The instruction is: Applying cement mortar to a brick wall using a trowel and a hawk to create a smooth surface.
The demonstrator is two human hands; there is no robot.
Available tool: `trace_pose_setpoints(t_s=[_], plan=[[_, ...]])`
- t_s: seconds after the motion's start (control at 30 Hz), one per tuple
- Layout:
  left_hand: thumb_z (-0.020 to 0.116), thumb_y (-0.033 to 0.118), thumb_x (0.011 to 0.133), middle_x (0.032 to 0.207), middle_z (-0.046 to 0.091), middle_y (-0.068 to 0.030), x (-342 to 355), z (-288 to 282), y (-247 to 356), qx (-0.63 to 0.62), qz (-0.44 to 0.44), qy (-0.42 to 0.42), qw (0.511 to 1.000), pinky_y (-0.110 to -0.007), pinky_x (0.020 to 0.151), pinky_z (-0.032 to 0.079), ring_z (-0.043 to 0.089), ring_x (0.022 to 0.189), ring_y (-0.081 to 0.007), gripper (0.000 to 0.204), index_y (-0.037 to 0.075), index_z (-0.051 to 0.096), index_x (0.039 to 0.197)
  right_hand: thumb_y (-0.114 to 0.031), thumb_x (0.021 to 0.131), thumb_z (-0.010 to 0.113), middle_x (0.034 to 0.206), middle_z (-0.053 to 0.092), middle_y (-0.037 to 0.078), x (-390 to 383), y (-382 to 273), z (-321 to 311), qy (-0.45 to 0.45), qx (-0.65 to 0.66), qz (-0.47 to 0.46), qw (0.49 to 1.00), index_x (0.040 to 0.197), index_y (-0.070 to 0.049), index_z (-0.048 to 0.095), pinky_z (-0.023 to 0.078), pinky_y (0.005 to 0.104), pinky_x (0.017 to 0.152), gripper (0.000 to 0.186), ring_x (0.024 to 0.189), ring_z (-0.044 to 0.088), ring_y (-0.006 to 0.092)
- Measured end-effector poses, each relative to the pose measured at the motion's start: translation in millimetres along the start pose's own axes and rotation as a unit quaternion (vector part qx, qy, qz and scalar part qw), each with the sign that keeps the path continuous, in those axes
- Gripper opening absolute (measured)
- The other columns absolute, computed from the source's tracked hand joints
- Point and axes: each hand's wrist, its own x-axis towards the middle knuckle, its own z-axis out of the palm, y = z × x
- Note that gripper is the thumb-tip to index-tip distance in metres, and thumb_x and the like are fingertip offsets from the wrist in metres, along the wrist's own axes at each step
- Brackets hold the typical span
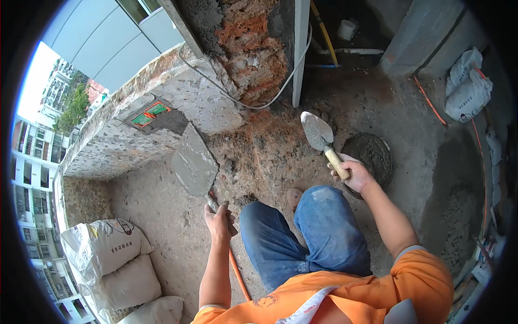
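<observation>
My left hand (218,218) grips the handle of a large flat pointed trowel (194,161), its blade coated in grey mortar and held out toward the low rough wall. My right hand (350,173) is closed on a small trowel (318,131) with a wooden handle and grey mortar on its blade. Behind and beside it, a round bucket (377,162) holds grey mortar. An electrical box (152,113) with green inside is set in the wall, with darker mortar around it, above the large trowel. My bent knees in jeans are between my hands.
The low wall (140,143) has an open drop beyond. Several white sacks (108,248) are at lower left, more (464,92) at upper right. A cable (248,105) hangs from an exposed brick column (253,48) beside an upright post (299,70). An orange hose (237,264) crosses the rubble-strewn floor.
</observation>
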Motion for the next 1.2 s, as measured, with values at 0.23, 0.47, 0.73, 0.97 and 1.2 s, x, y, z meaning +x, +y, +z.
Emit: trace_pose_setpoints(t_s=[0.23,0.47,0.73,0.97,1.2], plan=[[0.065,0.011,0.086,0.066,0.056,-0.0059,10.6,23.3,2.6,-0.119,-0.034,-0.122,0.985,-0.031,0.044,0.049,0.056,0.048,-0.0183,0.016,0.002,0.055,0.096,-0.035,0.085,0.066,0.071,0.062,0.007,-5.0,-13.3,4.0,0.132,-0.448,-0.103,0.878,0.100,-0.003,0.059,0.051,0.0390,0.059,0.036,0.059,0.061,0.0262],[0.065,0.012,0.087,0.062,0.055,-0.0026,32.5,30.9,-69.8,-0.158,-0.226,-0.020,0.961,-0.029,0.041,0.047,0.054,0.047,-0.0155,0.012,0.007,0.057,0.081,-0.037,0.085,0.069,0.082,0.065,0.021,11.4,-49.0,47.9,0.084,-0.634,-0.311,0.703,0.102,0.002,0.056,0.050,0.0431,0.066,0.044,0.073,0.065,0.0357],[0.061,0.013,0.089,0.059,0.050,-0.0010,39.7,18.1,-75.4,-0.195,-0.238,0.051,0.950,-0.028,0.040,0.044,0.049,0.045,-0.0150,0.015,0.009,0.053,0.077,-0.035,0.080,0.071,0.100,0.065,0.024,-47.5,-46.6,-1.4,0.195,-0.607,-0.168,0.752,0.112,0.002,0.056,0.050,0.0415,0.082,0.051,0.096,0.064,0.0346],[0.055,0.013,0.091,0.056,0.049,-0.0011,56.7,-5.2,-75.7,-0.228,-0.273,-0.008,0.935,-0.029,0.039,0.042,0.046,0.042,-0.0160,0.010,0.009,0.050,0.083,-0.018,0.074,0.069,0.103,0.064,0.024,-141.8,-68.4,-15.2,0.308,-0.578,0.069,0.752,0.119,-0.005,0.055,0.049,0.0417,0.086,0.049,0.102,0.062,0.0375],[0.052,0.012,0.091,0.060,0.049,-0.0028,77.7,13.5,-94.7,-0.275,-0.343,-0.020,0.898,-0.034,0.040,0.042,0.048,0.047,-0.0196,0.006,0.006,0.050,0.091,-0.018,0.076,0.065,0.108,0.067,0.017,-184.0,-60.5,-38.1,0.297,-0.769,0.021,0.566,0.116,-0.010,0.062,0.049,0.0444,0.088,0.041,0.107,0.061,0.0352]])
